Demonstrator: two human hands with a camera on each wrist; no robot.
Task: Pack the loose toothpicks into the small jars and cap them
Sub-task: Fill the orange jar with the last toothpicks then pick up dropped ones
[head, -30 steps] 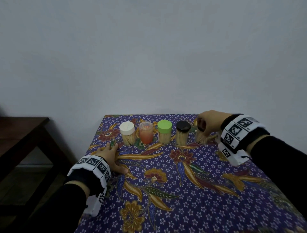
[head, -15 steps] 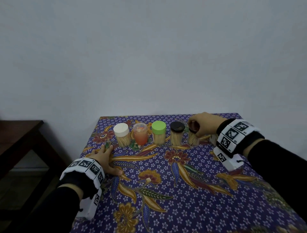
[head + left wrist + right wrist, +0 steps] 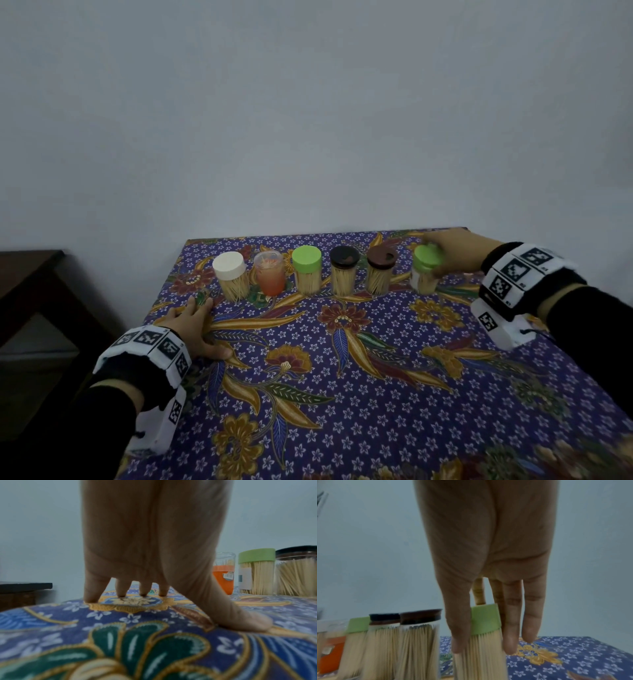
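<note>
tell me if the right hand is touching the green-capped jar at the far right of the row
Touching. The right wrist view shows the right hand with thumb and fingers closed around the green-capped toothpick jar.

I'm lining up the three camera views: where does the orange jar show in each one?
Head: orange jar stands second from the left in the row.
Left wrist: right of the left hand, beside a green-capped jar.
Right wrist: at the far left edge, low.
Shared landmark: the green-capped jar just to its right.

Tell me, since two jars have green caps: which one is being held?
The green-capped jar at the row's right end, gripped by the right hand; the other green-capped jar stands untouched.
</note>
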